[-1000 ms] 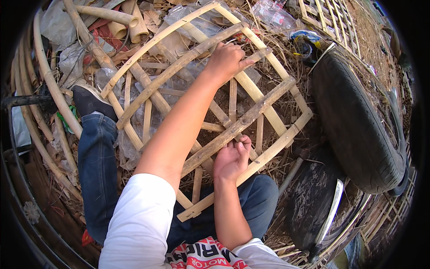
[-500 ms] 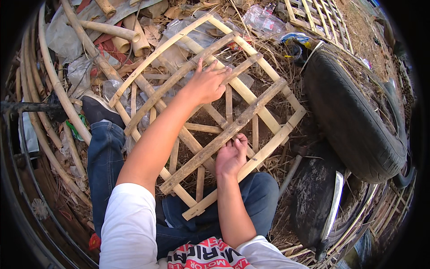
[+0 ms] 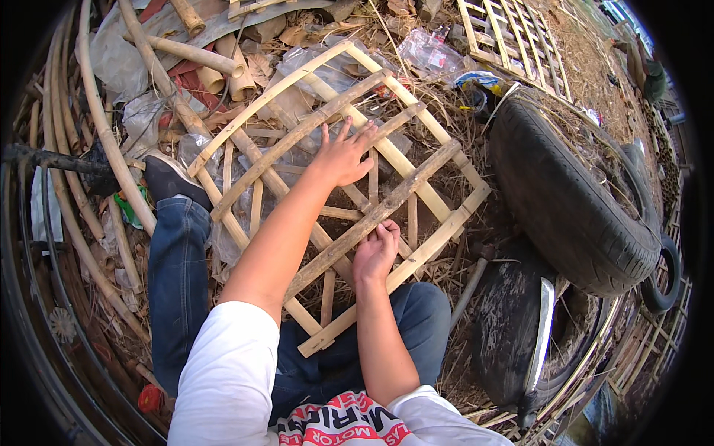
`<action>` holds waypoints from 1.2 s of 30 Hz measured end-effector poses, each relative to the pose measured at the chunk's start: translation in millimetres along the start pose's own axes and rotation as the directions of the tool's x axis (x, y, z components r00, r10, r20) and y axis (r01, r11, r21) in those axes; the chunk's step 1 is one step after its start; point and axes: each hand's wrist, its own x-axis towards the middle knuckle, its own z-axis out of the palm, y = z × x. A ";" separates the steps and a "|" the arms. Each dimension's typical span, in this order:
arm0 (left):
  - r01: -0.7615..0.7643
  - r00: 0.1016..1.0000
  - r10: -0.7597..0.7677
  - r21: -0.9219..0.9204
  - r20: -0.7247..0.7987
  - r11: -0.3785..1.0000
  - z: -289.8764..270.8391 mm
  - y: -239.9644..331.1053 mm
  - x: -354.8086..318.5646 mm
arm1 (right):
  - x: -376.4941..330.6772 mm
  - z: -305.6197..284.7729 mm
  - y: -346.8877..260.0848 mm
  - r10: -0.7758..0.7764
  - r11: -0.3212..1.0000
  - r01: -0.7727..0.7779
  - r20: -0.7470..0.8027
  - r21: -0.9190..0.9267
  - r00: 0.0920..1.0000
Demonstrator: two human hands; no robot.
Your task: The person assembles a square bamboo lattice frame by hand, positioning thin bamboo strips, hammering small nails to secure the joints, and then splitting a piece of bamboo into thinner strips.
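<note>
A square lattice panel of bamboo slats (image 3: 407,186) lies tilted before me, its near corner over my legs. A rougher, thicker bamboo strip crosses its upper side. My left hand (image 3: 344,157) rests on the slats near the panel's middle, fingers spread and palm down. Closer to me, my right hand (image 3: 375,253) is turned partly palm up beside the thick strip. Its fingers are curled together against the strip's lower edge; what they pinch, if anything, is too small to make out.
Two black tyres (image 3: 569,197) (image 3: 509,327) stand on the right. Another bamboo lattice (image 3: 513,37) lies at the far right. Long bamboo poles (image 3: 100,126) curve along the left, near cut bamboo pieces (image 3: 197,56) and plastic sheeting. A black metal frame (image 3: 56,305) borders the left edge.
The fingers of my left hand have spread and shifted slightly on the slats. My right hand stays by the thick strip. The whole view has shifted a little.
</note>
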 end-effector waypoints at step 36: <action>0.307 0.945 -0.312 0.067 0.097 0.949 -18.9 44.6 -5.2 | -35.0 19.1 -59.8 0.309 0.907 -0.296 -0.005 -0.298 0.951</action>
